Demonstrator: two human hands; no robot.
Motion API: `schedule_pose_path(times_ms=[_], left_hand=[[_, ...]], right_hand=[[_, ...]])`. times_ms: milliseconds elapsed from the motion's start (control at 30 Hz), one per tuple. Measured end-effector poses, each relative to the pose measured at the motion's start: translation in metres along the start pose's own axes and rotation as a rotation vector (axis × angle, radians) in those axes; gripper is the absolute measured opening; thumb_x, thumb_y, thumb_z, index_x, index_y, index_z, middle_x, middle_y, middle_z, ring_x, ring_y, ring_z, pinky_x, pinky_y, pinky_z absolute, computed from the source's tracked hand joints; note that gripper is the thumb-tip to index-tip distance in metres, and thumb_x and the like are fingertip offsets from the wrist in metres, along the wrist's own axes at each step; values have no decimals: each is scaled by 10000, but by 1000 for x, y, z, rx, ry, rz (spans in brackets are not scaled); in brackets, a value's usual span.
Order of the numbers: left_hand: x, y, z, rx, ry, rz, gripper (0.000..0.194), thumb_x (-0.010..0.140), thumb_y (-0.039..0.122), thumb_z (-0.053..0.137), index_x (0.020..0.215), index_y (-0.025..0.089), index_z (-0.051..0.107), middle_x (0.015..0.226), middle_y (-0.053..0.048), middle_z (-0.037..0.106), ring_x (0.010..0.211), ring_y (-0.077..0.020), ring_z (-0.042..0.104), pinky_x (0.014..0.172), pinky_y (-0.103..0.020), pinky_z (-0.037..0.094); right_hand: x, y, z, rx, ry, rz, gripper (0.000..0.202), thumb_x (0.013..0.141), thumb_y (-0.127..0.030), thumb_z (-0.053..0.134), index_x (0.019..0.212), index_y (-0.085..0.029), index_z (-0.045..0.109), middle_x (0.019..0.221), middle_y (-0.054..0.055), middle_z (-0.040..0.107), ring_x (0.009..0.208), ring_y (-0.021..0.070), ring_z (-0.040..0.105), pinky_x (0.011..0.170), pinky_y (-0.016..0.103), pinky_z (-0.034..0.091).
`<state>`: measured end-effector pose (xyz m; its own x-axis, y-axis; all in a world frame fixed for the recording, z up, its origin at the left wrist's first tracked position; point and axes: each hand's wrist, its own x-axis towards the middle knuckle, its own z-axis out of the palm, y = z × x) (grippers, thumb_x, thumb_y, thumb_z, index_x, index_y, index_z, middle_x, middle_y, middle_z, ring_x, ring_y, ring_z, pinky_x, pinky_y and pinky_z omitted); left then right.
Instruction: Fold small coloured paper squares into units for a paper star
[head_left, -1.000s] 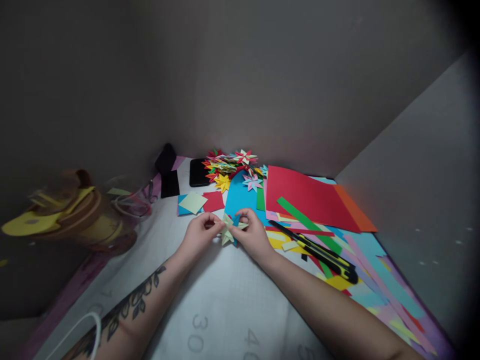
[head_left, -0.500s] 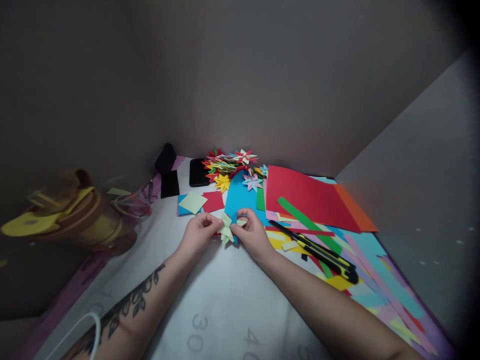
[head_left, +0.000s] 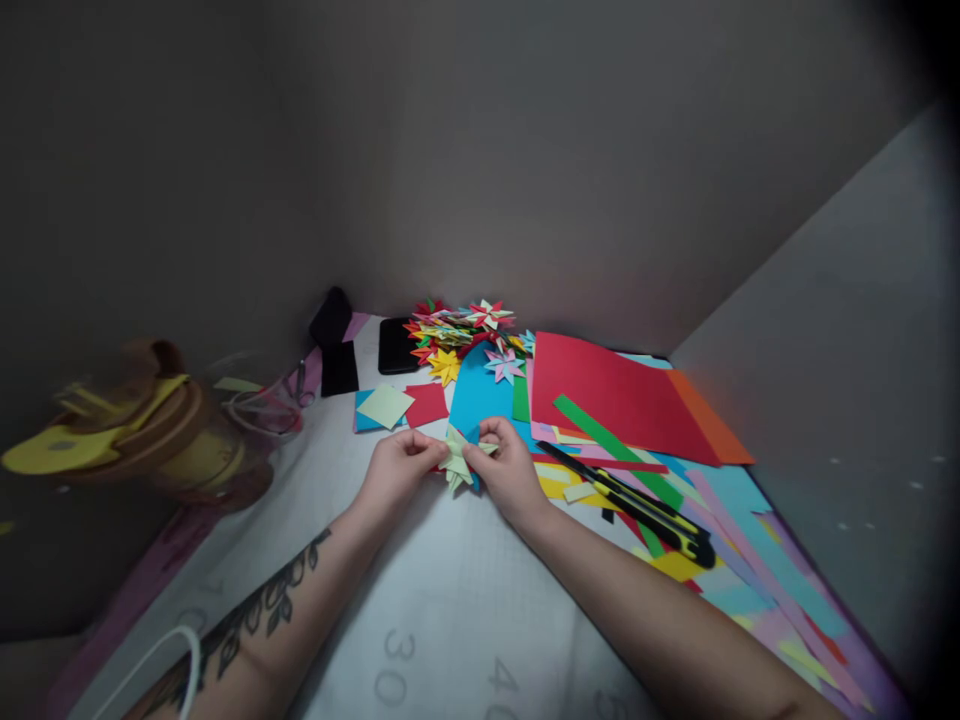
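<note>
A pale green folded paper star (head_left: 457, 468) is pinched between both my hands, just above the white mat (head_left: 337, 590). My left hand (head_left: 405, 466) grips its left side with thumb and forefinger closed. From the right, my right hand (head_left: 507, 468) presses its thumb onto the star, fingers curled behind. Blue paper (head_left: 480, 395) lies beyond the hands. Left of it are small paper squares, a pale green one (head_left: 385, 406) and a red one (head_left: 427, 404). Parts of the star are covered by my fingers.
Finished paper stars (head_left: 457, 335) are heaped at the back beside a black phone (head_left: 396, 346). Red sheets (head_left: 615, 390) lie to the right. A yellow-black utility knife (head_left: 645, 508) rests over paper strips (head_left: 772, 580). At left stands a cup (head_left: 202, 440) with a yellow strap.
The paper star has shifted very slightly right and tilted a little between my fingers. Both hands keep their pinch; everything else stays put.
</note>
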<state>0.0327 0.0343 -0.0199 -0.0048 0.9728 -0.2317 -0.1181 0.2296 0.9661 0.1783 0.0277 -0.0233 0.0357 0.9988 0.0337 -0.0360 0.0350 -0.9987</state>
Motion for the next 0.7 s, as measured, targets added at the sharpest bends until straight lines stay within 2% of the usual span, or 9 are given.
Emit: schedule_pose_path(times_ms=[300, 700], left_hand=[[0, -1, 2, -92, 31, -20, 239, 527, 293, 757, 575, 128, 591, 543, -2, 623, 499, -96, 538, 530, -209, 410], [-2, -4, 4, -64, 23, -15, 264, 565, 318, 746, 612, 134, 564, 561, -4, 624, 499, -103, 547, 507, -209, 408]], right_hand=[[0, 3, -1, -50, -30, -13, 207, 722, -276, 597, 837, -209, 438, 590, -86, 436, 480, 65, 419, 453, 184, 341], [-2, 4, 0, -162, 21, -66, 188, 719, -280, 578, 834, -211, 446, 596, -73, 432, 499, 84, 425, 470, 208, 351]])
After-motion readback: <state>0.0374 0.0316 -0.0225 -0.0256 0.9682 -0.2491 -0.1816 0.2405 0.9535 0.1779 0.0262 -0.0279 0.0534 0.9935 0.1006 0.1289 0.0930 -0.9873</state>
